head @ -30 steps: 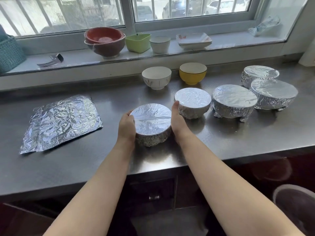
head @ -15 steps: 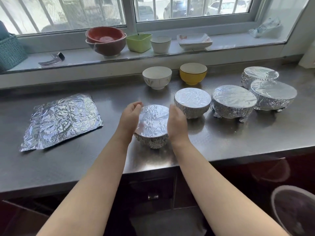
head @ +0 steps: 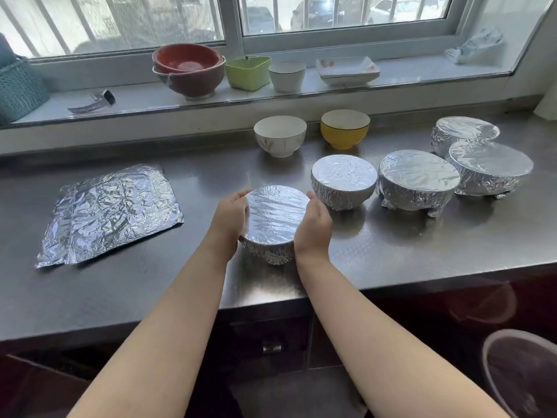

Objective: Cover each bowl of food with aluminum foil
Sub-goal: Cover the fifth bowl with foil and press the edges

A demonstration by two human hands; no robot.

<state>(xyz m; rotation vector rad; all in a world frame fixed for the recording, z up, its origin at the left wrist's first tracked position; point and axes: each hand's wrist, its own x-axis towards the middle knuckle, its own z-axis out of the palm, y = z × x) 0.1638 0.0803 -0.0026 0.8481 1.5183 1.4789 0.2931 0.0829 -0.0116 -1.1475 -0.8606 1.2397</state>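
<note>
Held bowl (head: pixel 275 220): foil-wrapped, sitting tilted toward the viewer near the counter's (head: pixel 422 251) front edge.
Left hand (head: pixel 230 217): cupping its left side.
Right hand (head: pixel 313 226): cupping its right side.
Uncovered: white bowl (head: pixel 280 135), yellow bowl (head: pixel 345 128), waiting behind.
Foil sheets (head: pixel 110 211): lying left.
Risk: tilting further is likely spilling food; hard squeezing is tearing foil.

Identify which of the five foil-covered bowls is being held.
The nearest foil-covered bowl, leftmost of the five: the left hand and right hand grip its sides and tilt it. The other four stand untouched to its right.
</note>
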